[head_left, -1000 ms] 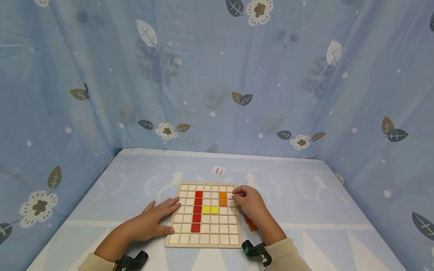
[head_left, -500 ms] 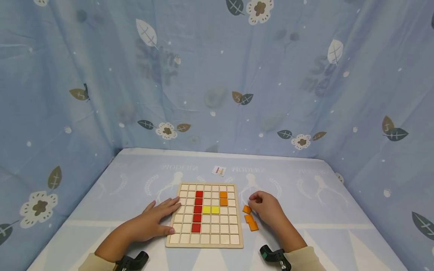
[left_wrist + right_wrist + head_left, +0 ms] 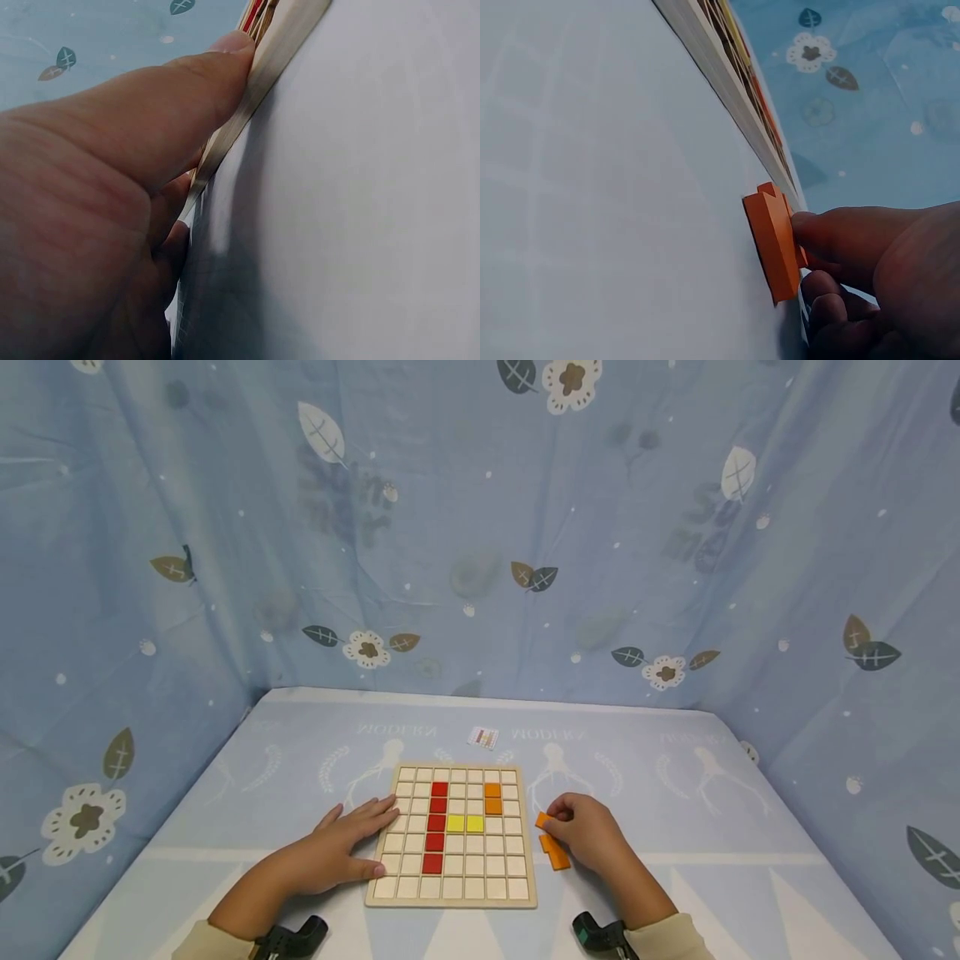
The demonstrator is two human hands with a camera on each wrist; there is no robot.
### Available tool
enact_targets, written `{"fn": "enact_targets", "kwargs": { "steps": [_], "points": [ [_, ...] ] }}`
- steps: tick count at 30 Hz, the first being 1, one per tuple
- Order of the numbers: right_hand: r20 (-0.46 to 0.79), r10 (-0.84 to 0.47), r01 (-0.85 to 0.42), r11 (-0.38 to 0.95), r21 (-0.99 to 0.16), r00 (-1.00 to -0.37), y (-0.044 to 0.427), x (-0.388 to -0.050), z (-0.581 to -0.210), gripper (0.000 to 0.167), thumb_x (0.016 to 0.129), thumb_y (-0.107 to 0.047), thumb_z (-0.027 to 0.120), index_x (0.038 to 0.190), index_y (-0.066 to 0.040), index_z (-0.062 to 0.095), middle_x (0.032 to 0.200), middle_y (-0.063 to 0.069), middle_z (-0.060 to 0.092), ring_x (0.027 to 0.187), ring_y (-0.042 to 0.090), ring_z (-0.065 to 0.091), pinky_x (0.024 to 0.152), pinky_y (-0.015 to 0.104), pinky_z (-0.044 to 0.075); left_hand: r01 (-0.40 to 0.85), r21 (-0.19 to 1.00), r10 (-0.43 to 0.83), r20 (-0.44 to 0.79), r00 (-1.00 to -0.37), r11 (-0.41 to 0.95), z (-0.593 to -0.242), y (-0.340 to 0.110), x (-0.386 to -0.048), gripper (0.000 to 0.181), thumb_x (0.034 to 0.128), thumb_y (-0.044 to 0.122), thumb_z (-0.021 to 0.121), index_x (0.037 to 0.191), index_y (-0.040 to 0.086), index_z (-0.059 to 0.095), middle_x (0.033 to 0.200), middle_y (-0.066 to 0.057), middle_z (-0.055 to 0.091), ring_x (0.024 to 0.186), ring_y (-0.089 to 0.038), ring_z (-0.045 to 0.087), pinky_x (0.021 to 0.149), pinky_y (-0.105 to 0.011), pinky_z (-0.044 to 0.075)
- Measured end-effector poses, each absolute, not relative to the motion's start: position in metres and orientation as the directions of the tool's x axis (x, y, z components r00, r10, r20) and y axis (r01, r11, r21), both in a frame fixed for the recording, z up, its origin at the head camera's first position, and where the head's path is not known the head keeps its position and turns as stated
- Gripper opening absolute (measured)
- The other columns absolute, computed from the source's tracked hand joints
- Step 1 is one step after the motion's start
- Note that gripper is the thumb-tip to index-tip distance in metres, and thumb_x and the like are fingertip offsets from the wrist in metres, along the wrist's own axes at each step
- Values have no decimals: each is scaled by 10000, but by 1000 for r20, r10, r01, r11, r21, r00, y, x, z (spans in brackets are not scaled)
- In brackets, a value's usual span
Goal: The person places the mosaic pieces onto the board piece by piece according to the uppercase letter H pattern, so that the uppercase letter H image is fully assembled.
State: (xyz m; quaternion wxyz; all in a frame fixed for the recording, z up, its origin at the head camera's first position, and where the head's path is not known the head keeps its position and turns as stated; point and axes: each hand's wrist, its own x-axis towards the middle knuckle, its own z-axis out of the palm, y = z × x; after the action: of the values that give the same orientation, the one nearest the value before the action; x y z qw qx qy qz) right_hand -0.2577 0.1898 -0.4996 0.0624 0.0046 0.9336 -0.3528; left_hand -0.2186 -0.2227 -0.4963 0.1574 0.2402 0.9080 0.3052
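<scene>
A square wooden grid board [image 3: 453, 903] lies on the table, holding a column of red tiles [image 3: 435, 842], two yellow tiles [image 3: 456, 823] and two orange tiles [image 3: 492, 790]. My left hand [image 3: 345, 850] rests with spread, straight fingers against the board's left edge, its thumb [image 3: 232, 46] on the rim. Right of the board, my right hand [image 3: 588, 831] has its thumb and curled fingers at a loose orange tile [image 3: 542, 819], apparently pinching it. The fingers partly cover that tile. Two more orange tiles [image 3: 558, 857] lie just nearer; in the right wrist view the orange tiles [image 3: 769, 240] overlap.
A small printed card [image 3: 483, 738] with a coloured grid lies beyond the board. Patterned blue curtains [image 3: 465, 527] enclose the table's back and sides. Each wrist wears a black camera mount [image 3: 597, 933].
My right hand moved from the board's right edge out to the loose orange tiles. Its fingers then came down onto the farthest one. My left hand stays in place.
</scene>
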Motion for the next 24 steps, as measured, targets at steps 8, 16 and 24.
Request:
{"fn": "enact_targets", "kwargs": {
  "steps": [8, 16, 24],
  "points": [
    [-107, -23, 55, 734, -677, -994, 188, -259, -501, 109, 929, -175, 813, 951, -176, 706, 903, -4, 631, 813, 173, 567, 724, 316, 497, 332, 630, 528, -146, -837, 702, -498, -223, -219, 914, 935, 550, 723, 1659, 151, 335, 1760, -56, 182, 1614, -430, 116, 1196, -754, -89],
    [-77, -4, 54, 676, -735, -997, 189, -258, -503, 56, 960, -166, 765, 935, -174, 716, 894, -21, 673, 792, 166, 593, 687, 300, 516, 327, 630, 524, -150, -839, 705, -495, -222, -219, 912, 935, 530, 736, 1658, 142, 336, 1759, -65, 184, 1613, -436, 117, 1196, -756, -88],
    [-111, 3, 97, 520, -849, -994, 177, -261, -496, 49, 987, -185, 741, 970, -139, 739, 931, 28, 688, 764, 200, 602, 651, 307, 533, 318, 630, 522, -164, -837, 708, -493, -221, -218, 905, 940, 518, 736, 1659, 143, 334, 1759, -65, 184, 1611, -441, 113, 1195, -755, -94]
  ]
}}
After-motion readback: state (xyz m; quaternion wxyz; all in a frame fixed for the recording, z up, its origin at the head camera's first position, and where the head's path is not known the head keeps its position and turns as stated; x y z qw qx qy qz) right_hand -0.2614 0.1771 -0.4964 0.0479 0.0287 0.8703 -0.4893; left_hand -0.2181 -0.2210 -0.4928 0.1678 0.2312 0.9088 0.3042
